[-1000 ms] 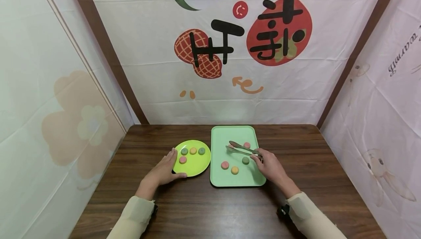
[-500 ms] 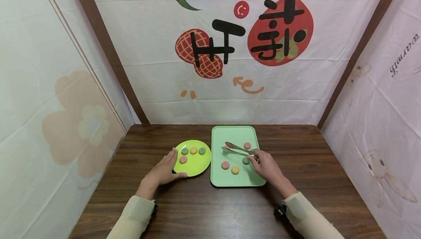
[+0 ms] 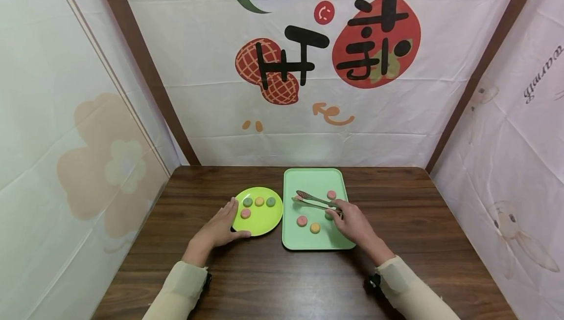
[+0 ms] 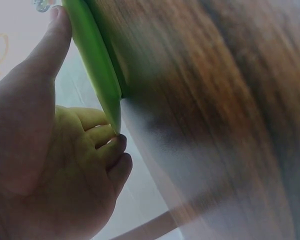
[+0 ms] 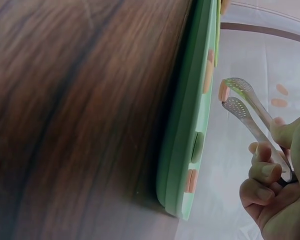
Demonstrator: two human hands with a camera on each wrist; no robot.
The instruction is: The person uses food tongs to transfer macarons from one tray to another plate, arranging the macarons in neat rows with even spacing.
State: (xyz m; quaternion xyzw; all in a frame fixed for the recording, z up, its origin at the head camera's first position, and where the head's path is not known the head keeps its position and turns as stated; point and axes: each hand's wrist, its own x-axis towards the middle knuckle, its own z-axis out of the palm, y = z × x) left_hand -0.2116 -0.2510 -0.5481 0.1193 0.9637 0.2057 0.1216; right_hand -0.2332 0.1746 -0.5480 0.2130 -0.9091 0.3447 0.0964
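Observation:
My right hand [image 3: 357,224] grips metal tongs [image 5: 260,127] with perforated tips. Pinched between those tips is a pink macaron [image 5: 223,91], raised above the light green tray [image 3: 291,238]. On the tray lie two pink macarons, one at the back [image 3: 331,194] and one nearer [image 3: 301,220], plus a yellow macaron [image 3: 315,228] and a green macaron [image 3: 328,216] partly hidden by the right hand. My left hand [image 3: 216,229] rests against the left rim of a lime-green plate [image 3: 264,223], thumb and fingers spread along its edge. Several macarons sit on that plate, including a pink one [image 3: 245,213].
Plate and tray stand side by side on a dark wood table [image 3: 286,285], with the tray on the right. A printed white cloth [image 3: 211,114] hangs behind the table's back edge. More cloth hangs at both sides.
My right hand has moved left, carrying the tongs and the pinched pink macaron toward the plate side of the tray. My left hand has stayed at the plate.

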